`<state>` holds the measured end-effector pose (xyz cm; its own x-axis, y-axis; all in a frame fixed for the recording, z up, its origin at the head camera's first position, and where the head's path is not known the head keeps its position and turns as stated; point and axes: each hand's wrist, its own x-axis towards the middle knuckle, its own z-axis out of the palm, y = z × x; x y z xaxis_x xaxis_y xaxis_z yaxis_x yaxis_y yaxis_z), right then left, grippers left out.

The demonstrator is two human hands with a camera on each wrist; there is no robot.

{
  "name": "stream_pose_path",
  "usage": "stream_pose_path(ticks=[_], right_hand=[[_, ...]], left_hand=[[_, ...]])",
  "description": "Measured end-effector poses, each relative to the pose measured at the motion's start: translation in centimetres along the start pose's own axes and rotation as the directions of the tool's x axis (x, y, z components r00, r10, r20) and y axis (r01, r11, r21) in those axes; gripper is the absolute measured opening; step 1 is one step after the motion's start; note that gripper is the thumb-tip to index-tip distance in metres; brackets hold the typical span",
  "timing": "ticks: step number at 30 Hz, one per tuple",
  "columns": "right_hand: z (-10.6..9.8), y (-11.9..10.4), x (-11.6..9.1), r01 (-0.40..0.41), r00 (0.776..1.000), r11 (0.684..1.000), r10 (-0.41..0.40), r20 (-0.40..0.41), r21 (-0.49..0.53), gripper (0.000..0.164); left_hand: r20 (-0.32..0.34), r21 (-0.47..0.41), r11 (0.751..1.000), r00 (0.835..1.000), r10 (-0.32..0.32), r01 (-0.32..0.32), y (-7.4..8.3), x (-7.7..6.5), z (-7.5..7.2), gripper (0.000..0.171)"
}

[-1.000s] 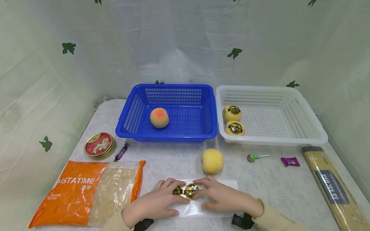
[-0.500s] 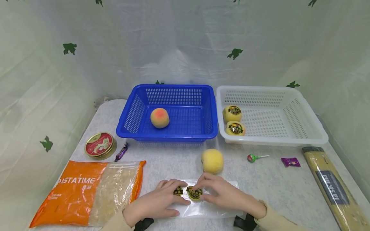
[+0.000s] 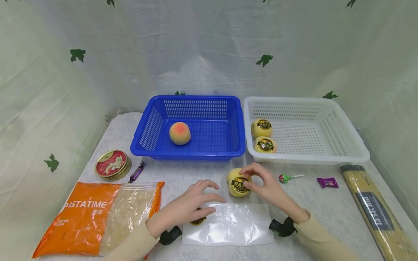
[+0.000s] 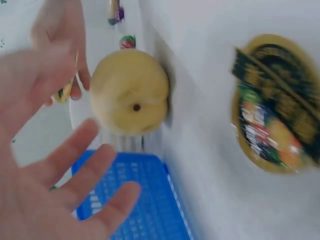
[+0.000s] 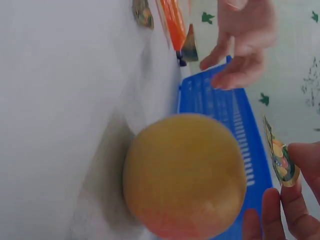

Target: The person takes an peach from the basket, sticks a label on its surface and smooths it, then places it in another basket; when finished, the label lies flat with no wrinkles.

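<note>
High, downward head view; close, low wrist views, yellow fruit [image 4: 130, 87] in both.

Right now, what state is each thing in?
Left grip: fingers spread, holding nothing
Right grip: pinching a loose sticker
Table peach: no sticker seen
Sticker sheet: flat, one sticker showing
Blue basket: holding one peach, no sticker seen
White basket: holding two stickered peaches
Gold tin: lid on
Lollipop: wrapped
Purple candies: wrapped
Orange bag: lying flat, seal unclear
Tan packet: lying flat

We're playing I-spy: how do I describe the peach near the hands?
Find the blue basket, then its front right corner. Just in front of that, a yellow peach sits on the table. It's the only peach not in a basket.
</note>
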<state>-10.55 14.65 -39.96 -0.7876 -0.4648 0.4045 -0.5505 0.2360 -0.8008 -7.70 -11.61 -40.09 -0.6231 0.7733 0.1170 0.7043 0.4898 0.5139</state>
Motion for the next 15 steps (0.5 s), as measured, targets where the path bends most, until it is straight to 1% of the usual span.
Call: stream_pose_path(ticks=[2, 4, 8, 11, 13, 15], right_hand=[[-0.2, 1.4, 0.0, -0.033, 0.999, 0.999, 0.033, 0.009, 0.016, 0.027], [-0.4, 2.1, 0.2, -0.036, 0.999, 0.999, 0.036, 0.022, 0.021, 0.025], [-0.6, 1.4, 0.8, -0.010, 0.999, 1.000, 0.009, 0.043, 0.023, 0.022], [-0.7, 0.7, 1.0, -0.014, 0.999, 1.000, 0.013, 0.052, 0.009, 0.022], [-0.6, 0.8, 0.9, -0.023, 0.998, 1.000, 0.023, 0.052, -0.001, 0.023], [-0.6, 1.4, 0.7, -0.033, 0.998, 0.999, 0.033, 0.052, 0.004, 0.024]], left_hand=[[-0.055, -0.020, 1.000, 0.998, -0.004, 0.003, -0.1, 1.0, 0.0, 0.029], [-0.095, -0.058, 0.998, 0.995, -0.009, 0.004, -0.2, 2.1, 0.3, 0.031], [-0.156, -0.122, 0.993, 0.988, -0.019, -0.001, -0.7, 4.0, 1.2, 0.033], [-0.202, -0.116, 0.993, 0.979, -0.013, -0.011, -1.1, 5.2, 2.0, 0.029], [-0.223, -0.117, 0.993, 0.975, -0.012, -0.014, -1.3, 5.9, 2.4, 0.026], [-0.226, -0.139, 0.990, 0.974, -0.030, -0.002, -1.4, 6.4, 2.8, 0.022]])
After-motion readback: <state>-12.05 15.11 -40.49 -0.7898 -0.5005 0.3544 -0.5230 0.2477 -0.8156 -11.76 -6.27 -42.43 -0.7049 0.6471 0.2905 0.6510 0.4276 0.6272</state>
